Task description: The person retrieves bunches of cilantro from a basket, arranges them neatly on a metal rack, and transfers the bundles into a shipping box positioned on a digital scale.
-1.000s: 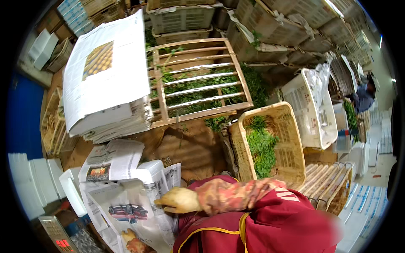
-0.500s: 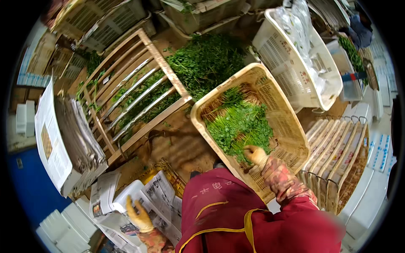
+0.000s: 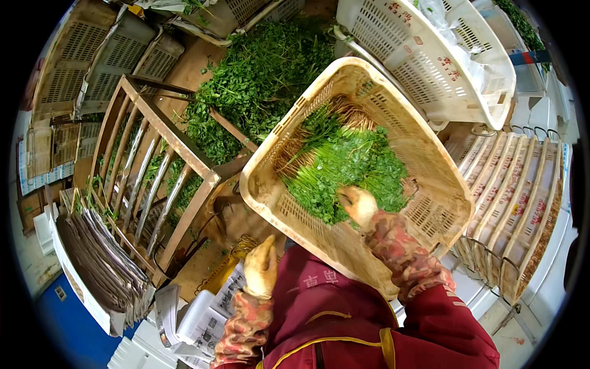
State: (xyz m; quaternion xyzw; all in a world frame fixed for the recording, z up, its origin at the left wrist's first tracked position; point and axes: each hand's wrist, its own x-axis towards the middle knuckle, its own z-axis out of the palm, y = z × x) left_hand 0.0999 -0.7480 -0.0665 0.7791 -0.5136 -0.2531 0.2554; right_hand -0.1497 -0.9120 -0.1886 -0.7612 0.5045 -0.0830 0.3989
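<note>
My right hand (image 3: 358, 206), in a pale yellowish glove, reaches into a worn cream plastic basket (image 3: 430, 154). Its fingers are curled onto the leafy herbs (image 3: 350, 163), green bunches with thin stems and brownish roots, lying in the bottom; the fingertips are partly hidden among the leaves. My left hand (image 3: 260, 267), gloved alike, is raised outside the basket's near left side. Its fingers point upward and nothing shows in it. Below and to its left are printed newspaper sheets (image 3: 206, 323).
A loose heap of greens (image 3: 258, 86) lies behind the basket. A metal-barred wooden frame (image 3: 175, 138) stands left, near stacked newspapers (image 3: 107, 261). A white crate (image 3: 424, 55) with clear plastic stands at the far right, above banded flat bundles (image 3: 510, 203). More crates (image 3: 67, 80) line the back left.
My left hand has risen from the newspaper towards the basket's near side. My right hand stays on the herbs. The whole view has shifted, and the basket looks larger.
</note>
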